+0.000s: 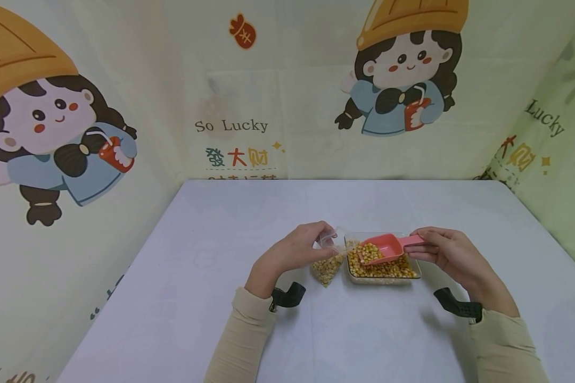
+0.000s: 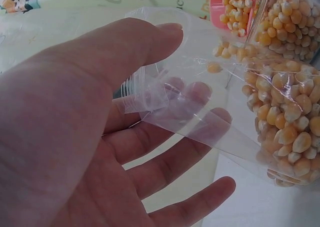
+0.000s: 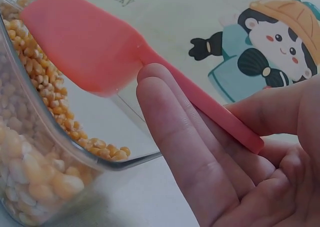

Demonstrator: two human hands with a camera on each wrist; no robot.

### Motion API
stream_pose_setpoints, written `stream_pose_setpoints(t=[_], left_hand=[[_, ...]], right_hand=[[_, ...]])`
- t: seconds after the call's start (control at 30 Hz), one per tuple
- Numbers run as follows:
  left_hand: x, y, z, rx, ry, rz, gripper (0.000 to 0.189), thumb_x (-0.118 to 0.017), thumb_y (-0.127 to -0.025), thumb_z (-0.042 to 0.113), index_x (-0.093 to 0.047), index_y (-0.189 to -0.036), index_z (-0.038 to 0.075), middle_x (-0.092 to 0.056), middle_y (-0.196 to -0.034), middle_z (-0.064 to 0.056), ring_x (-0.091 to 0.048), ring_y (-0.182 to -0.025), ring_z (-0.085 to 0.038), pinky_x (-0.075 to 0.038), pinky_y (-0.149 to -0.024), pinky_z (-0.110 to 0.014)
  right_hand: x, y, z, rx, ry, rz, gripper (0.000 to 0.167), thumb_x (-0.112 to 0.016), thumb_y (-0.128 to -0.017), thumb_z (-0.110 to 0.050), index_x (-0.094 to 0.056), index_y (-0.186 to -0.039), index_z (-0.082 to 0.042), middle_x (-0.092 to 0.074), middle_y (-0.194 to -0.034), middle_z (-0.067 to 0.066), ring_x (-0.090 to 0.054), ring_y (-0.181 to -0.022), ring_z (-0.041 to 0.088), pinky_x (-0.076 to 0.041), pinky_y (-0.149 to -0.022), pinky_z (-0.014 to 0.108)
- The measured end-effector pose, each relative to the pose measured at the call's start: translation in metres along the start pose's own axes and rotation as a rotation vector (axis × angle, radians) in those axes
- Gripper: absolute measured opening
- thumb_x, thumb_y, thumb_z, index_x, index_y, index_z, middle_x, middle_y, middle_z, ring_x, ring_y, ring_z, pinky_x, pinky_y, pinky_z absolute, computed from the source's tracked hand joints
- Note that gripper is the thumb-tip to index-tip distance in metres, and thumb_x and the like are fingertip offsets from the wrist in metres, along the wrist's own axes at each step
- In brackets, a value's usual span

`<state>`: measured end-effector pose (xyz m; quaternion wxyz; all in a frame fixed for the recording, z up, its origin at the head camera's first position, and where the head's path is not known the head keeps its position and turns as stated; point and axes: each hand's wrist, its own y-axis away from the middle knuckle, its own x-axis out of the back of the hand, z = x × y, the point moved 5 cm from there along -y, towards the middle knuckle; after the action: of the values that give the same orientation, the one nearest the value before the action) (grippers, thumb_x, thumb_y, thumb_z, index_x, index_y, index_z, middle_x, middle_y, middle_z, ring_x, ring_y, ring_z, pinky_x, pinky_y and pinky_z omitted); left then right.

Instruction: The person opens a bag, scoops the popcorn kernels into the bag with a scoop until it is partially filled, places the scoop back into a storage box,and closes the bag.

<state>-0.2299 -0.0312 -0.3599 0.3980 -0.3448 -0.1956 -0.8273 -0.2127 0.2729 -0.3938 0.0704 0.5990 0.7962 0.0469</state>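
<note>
My left hand (image 1: 299,247) holds a clear plastic bag (image 2: 200,122) near its mouth, the thumb on one side and fingers seen through the film. Corn kernels (image 2: 295,117) fill the bag's lower part. In the right hand (image 1: 448,252) is a pink scoop (image 1: 390,246), gripped by its handle between thumb and fingers. The scoop carries corn kernels (image 1: 370,252) toward its tip, which points at the bag's mouth. Below it stands a clear rectangular container (image 3: 75,154) with more kernels inside. The right wrist view shows the scoop's underside over the container's rim.
A white-covered table (image 1: 172,298) lies under everything. Behind it hangs a printed cloth (image 1: 311,106) with cartoon figures and lettering, with more cloth at both sides. Each wrist bears a black camera mount (image 1: 289,295). The bag stands right beside the container's left wall.
</note>
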Motion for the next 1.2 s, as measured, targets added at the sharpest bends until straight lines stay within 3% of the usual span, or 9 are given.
stream_pose_setpoints(t=[0.33,0.8,1.2], left_hand=[[-0.001,-0.001,0.000,-0.011,0.012,-0.006,0.040,-0.066,-0.095,0.032,-0.056,-0.127,0.011,-0.065,-0.112,0.003,-0.059,-0.105,-0.011,-0.050,-0.090,-0.028],[-0.003,-0.003,0.002,-0.030,0.046,-0.018,0.046,-0.070,-0.092,0.029,-0.056,-0.129,0.006,-0.064,-0.113,0.003,-0.060,-0.104,-0.010,-0.051,-0.087,-0.025],[-0.007,-0.004,0.007,-0.023,-0.013,-0.004,0.044,-0.071,-0.091,0.032,-0.056,-0.127,0.011,-0.064,-0.111,0.004,-0.059,-0.101,-0.008,-0.051,-0.086,-0.024]], right_hand=[[0.002,0.003,0.000,0.032,-0.113,-0.036,0.023,-0.049,-0.105,-0.022,-0.063,-0.114,-0.006,-0.075,-0.104,0.003,-0.074,-0.096,0.017,-0.057,-0.085,0.031],[0.001,0.011,-0.023,0.151,-0.179,-0.007,0.025,-0.047,-0.105,-0.017,-0.067,-0.112,-0.005,-0.075,-0.103,0.006,-0.075,-0.092,0.020,-0.058,-0.082,0.031],[-0.012,0.016,-0.042,0.229,-0.233,-0.002,0.025,-0.047,-0.105,-0.014,-0.069,-0.112,-0.004,-0.075,-0.103,0.008,-0.076,-0.090,0.022,-0.058,-0.081,0.031]])
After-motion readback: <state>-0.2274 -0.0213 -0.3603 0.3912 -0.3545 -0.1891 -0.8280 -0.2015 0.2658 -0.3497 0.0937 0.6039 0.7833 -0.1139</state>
